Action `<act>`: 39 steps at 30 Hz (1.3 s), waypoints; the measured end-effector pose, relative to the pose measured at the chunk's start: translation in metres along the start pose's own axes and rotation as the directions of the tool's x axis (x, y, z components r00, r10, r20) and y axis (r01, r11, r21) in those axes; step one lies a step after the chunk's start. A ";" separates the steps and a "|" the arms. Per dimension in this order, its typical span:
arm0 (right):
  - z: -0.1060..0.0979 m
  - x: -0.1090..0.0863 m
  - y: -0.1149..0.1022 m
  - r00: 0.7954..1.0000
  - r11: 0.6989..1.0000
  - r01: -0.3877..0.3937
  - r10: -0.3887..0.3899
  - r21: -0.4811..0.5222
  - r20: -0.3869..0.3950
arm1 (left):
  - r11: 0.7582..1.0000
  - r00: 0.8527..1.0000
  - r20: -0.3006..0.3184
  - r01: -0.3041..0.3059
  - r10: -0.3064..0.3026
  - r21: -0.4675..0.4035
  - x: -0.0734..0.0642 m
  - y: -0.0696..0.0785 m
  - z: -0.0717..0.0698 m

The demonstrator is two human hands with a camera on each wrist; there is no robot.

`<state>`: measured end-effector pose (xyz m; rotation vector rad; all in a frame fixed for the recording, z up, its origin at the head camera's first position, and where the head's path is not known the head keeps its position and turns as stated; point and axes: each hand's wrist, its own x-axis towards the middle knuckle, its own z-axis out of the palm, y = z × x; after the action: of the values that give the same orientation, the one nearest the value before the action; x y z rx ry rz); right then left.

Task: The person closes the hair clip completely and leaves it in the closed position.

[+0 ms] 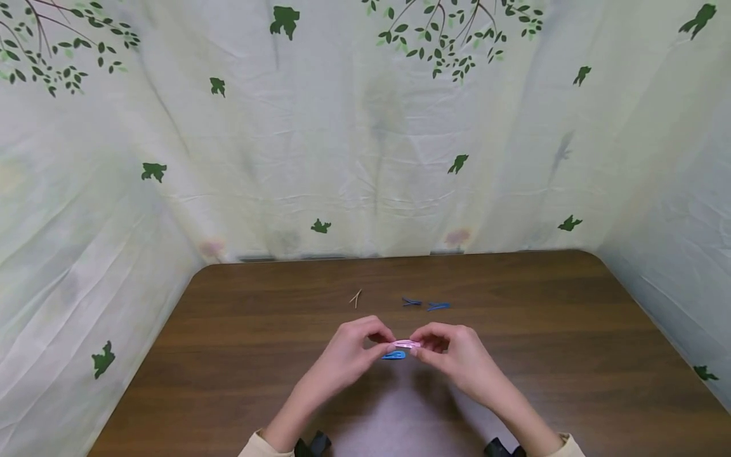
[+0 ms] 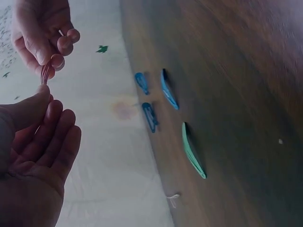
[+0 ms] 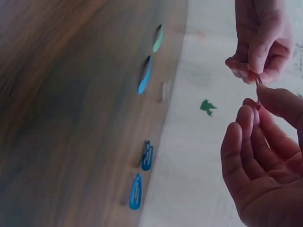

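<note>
Between my two hands a pink snap hair clip (image 1: 407, 344) is pinched, one end in each hand, above the table. My left hand (image 1: 358, 348) grips its left end with thumb and forefinger. At the other end, the thumb and forefinger of my right hand (image 1: 459, 352) hold it. Just below it in the head view lies a blue hair clip (image 1: 394, 355). A green hair clip (image 2: 193, 153) rests beside that one in the wrist views; the head view does not show it, with my left hand over that area.
Farther back on the brown wooden table (image 1: 274, 292) lie a dark blue clip (image 1: 412, 303), a brighter blue clip (image 1: 438, 306) and a small beige forked piece (image 1: 356, 298). A pale curtain (image 1: 342, 139) with green leaf and bird prints surrounds the back and sides.
</note>
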<state>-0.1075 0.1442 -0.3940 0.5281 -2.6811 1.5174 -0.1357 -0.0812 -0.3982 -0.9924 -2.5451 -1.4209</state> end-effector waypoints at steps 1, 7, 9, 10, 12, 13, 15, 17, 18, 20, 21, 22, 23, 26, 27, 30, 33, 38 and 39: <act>-0.001 0.001 0.001 1.000 1.000 -0.002 0.002 -0.009 0.007 | 1.000 1.000 0.015 0.008 -0.008 0.007 0.002 -0.001 0.000; -0.003 0.005 0.010 1.000 0.998 0.011 -0.010 -0.057 0.027 | 0.998 0.993 0.104 0.061 -0.061 0.008 0.012 -0.011 0.003; -0.004 0.007 0.013 0.999 0.998 0.015 -0.013 -0.066 0.032 | 0.998 0.990 0.123 0.065 -0.066 0.008 0.016 -0.014 0.004; -0.004 0.008 0.015 0.999 0.997 0.016 -0.014 -0.069 0.037 | 0.998 0.989 0.132 0.068 -0.069 0.012 0.018 -0.016 0.005; -0.005 0.009 0.018 0.999 0.996 0.017 -0.013 -0.083 0.044 | 0.997 0.986 0.150 0.075 -0.076 0.012 0.022 -0.020 0.007; -0.005 0.010 0.019 0.999 0.996 0.016 -0.012 -0.092 0.047 | 0.997 0.984 0.160 0.081 -0.082 0.014 0.024 -0.022 0.008; -0.006 0.011 0.023 0.999 0.994 0.013 -0.007 -0.111 0.053 | 0.995 0.979 0.177 0.095 -0.097 0.023 0.027 -0.025 0.010; -0.006 0.012 0.026 0.999 0.991 0.011 -0.004 -0.134 0.054 | 0.995 0.976 0.191 0.100 -0.104 0.032 0.030 -0.028 0.013; -0.006 0.013 0.028 0.999 0.990 0.009 -0.002 -0.142 0.055 | 0.994 0.975 0.195 0.099 -0.105 0.038 0.032 -0.029 0.014; -0.006 0.015 0.031 0.998 0.989 0.013 -0.005 -0.150 0.059 | 0.994 0.974 0.200 0.097 -0.105 0.051 0.034 -0.033 0.016; -0.006 0.016 0.033 0.998 0.988 0.011 -0.001 -0.153 0.060 | 0.994 0.973 0.204 0.097 -0.106 0.053 0.035 -0.034 0.018; -0.006 0.016 0.035 0.998 0.988 0.007 0.003 -0.152 0.065 | 0.994 0.972 0.209 0.099 -0.108 0.051 0.036 -0.036 0.019; -0.006 0.017 0.037 0.997 0.988 0.001 0.010 -0.153 0.071 | 0.994 0.971 0.213 0.101 -0.109 0.050 0.036 -0.037 0.020; -0.007 0.019 0.043 0.995 0.989 -0.018 0.033 -0.149 0.095 | 0.993 0.967 0.225 0.112 -0.118 0.040 0.038 -0.042 0.025; -0.007 0.020 0.045 0.994 0.989 -0.021 0.037 -0.147 0.105 | 0.993 0.966 0.230 0.114 -0.120 0.039 0.039 -0.044 0.026; -0.007 0.021 0.051 0.991 0.990 -0.022 0.040 -0.137 0.131 | 0.992 0.962 0.242 0.119 -0.127 0.045 0.040 -0.049 0.031; -0.006 0.023 0.057 0.987 0.991 -0.028 0.048 -0.127 0.152 | 0.991 0.957 0.257 0.127 -0.136 0.051 0.041 -0.053 0.035; -0.006 0.025 0.066 0.982 0.993 -0.027 0.048 -0.116 0.184 | 0.990 0.949 0.281 0.133 -0.142 0.052 0.043 -0.057 0.038; -0.007 0.025 0.067 0.981 0.993 -0.023 0.044 -0.113 0.191 | 0.990 0.948 0.285 0.131 -0.141 0.056 0.043 -0.058 0.039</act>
<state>-0.1524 0.1741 -0.4416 0.6608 -2.9121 1.3820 -0.1929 -0.0501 -0.4481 -1.1120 -2.8877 -1.3427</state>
